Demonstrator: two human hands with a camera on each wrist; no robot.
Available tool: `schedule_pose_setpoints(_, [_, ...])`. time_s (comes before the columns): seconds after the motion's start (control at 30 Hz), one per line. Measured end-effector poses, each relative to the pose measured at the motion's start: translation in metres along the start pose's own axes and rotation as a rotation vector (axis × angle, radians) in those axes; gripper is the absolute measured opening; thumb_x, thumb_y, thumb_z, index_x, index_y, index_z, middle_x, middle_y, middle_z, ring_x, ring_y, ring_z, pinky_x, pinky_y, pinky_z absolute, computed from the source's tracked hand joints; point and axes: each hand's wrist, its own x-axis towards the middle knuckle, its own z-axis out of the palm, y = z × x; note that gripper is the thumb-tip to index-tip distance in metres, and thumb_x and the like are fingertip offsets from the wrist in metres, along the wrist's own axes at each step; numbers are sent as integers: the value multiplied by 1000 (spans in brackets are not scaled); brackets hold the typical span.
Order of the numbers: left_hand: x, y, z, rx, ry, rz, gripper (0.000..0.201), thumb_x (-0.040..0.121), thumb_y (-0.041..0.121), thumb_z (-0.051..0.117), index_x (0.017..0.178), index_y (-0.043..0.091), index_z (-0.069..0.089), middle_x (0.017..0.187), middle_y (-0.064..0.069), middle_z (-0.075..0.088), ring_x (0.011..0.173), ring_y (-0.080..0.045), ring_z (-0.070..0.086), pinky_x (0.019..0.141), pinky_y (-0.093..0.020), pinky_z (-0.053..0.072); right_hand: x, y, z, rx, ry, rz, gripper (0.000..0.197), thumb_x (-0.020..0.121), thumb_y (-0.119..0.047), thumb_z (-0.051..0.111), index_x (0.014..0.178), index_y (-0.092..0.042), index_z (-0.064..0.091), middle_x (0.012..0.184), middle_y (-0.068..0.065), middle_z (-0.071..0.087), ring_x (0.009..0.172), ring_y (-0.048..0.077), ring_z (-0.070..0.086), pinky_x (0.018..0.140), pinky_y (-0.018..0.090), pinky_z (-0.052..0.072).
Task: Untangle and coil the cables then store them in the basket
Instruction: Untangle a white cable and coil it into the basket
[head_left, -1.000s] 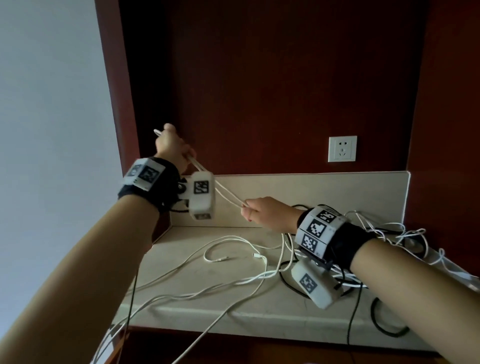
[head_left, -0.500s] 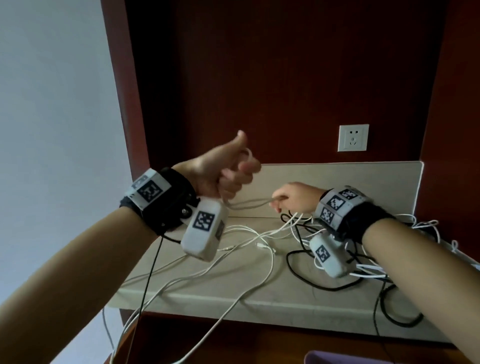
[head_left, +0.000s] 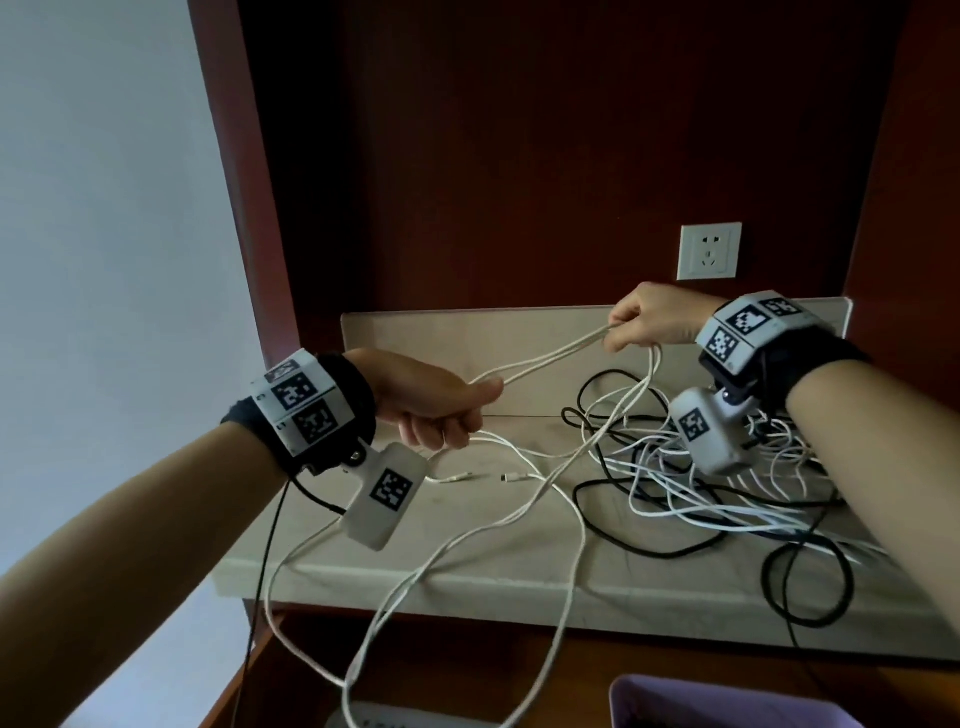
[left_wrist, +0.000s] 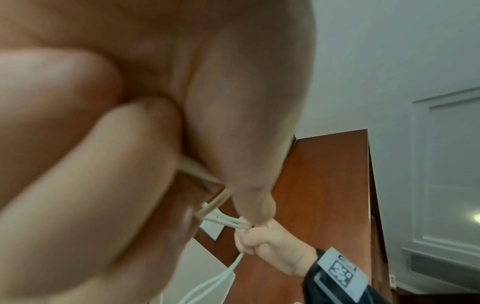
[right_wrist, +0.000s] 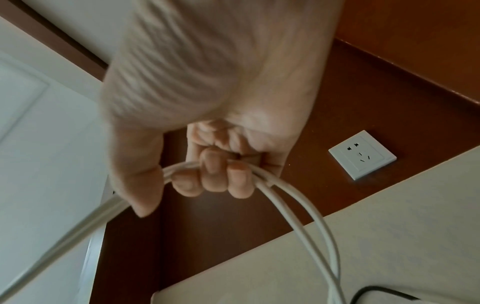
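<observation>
Since half a second ago the left hand has dropped and the right hand risen, drawing the thin white round cable taut between them. Both fists curl round its doubled strands; its long axis climbs from left fist to right, slack trailing under the right hand onto the tangled pile, nearer that hand

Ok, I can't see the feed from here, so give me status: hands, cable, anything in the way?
Left hand and right hand both grip white cable, strands stretched between them. Black cables tangled with the white on counter.
</observation>
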Motion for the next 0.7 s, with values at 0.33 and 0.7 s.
schedule_pose_setpoints(0.33, [42,0,1,-550,410,229,40,101,45,23,100,12,46,78,-2,35,49,-9,33,46,-21,31,10,-40,9,364,393,-60,28,92,-16,52,64,-16,48,51,-2,35,34,8,34,38,23,27])
schedule_pose_setpoints(0.7, [57,38,-3,-1402,486,661,43,102,45,17,99,16,48,58,3,28,38,-6,28,41,-16,28,-6,-66,56,342,713,-259,13,95,-12,46,83,-9,49,58,-7,43,48,5,38,42,14,29])
